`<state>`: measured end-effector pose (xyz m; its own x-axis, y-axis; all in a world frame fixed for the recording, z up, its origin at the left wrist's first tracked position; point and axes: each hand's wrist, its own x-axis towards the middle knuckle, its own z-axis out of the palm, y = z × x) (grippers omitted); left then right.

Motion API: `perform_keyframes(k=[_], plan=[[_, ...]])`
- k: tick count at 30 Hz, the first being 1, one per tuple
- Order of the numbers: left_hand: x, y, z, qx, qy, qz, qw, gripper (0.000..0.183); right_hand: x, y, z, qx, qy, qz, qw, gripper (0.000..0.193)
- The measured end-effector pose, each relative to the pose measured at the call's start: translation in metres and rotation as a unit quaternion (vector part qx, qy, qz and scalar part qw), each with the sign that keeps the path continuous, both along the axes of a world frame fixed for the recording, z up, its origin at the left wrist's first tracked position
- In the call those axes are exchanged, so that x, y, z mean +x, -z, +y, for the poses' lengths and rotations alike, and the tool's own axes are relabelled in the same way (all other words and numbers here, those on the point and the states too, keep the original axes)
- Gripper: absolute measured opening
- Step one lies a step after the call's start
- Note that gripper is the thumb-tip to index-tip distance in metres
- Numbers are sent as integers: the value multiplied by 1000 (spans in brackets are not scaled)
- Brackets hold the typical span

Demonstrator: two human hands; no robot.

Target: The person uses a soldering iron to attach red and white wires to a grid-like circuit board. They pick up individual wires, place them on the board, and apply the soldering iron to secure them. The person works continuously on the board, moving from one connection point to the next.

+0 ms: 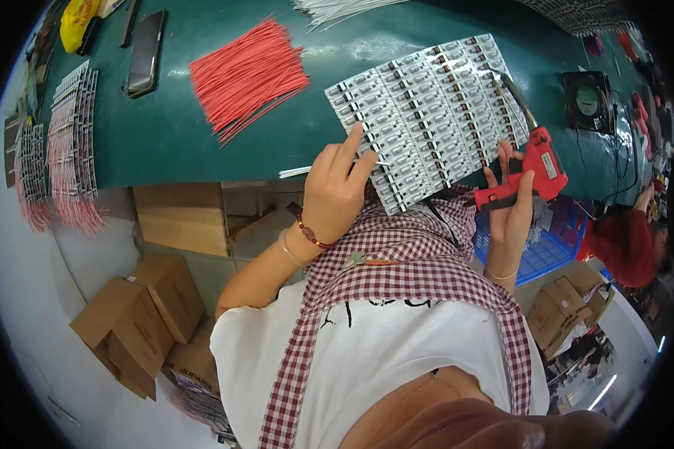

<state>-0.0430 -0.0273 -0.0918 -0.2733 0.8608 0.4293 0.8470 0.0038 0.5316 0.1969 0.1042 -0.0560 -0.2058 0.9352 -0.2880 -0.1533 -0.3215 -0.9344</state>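
A large panel of small white circuit boards (432,105) lies slanted on the green table, its near corner over the front edge. My left hand (335,187) is at its left side, index finger stretched onto the boards. A thin bundle of white wires (294,172) passes under that hand, and a white end shows by the thumb; the curled fingers seem closed on it. My right hand (511,202) is wrapped round the handle of a red soldering gun (541,166). Its curved metal tube reaches over the panel's far right part, with the tip close to the boards.
Beyond the panel lie a pile of red wires (249,78) and white wires (344,9). A phone (146,54) and finished-looking wired strips (73,142) are at the left. A small black fan (588,102) stands right. Below are cardboard boxes (131,329) and a blue basket (539,258).
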Motion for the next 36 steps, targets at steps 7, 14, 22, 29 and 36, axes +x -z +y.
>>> perform_keyframes(k=[7, 14, 22, 29, 36], plan=[[19, -3, 2, 2, 10, -5, 1000, 14, -2, 7, 34, 7, 12, 63, 998, 43], [8, -12, 2, 18, 10, -56, 998, 17, -11, -12, 29, 30, 39, 47, 998, 45], [-68, -15, -2, 2, -69, 98, 993, 32, -40, -34, -11, 2, -225, -55, 973, 53], [-67, 1, 12, 12, -70, 77, 995, 32, -75, -29, -21, 7, -255, -139, 957, 45], [-67, -3, 16, 8, -76, 51, 996, 31, -62, -26, -26, -45, -240, -192, 951, 20]])
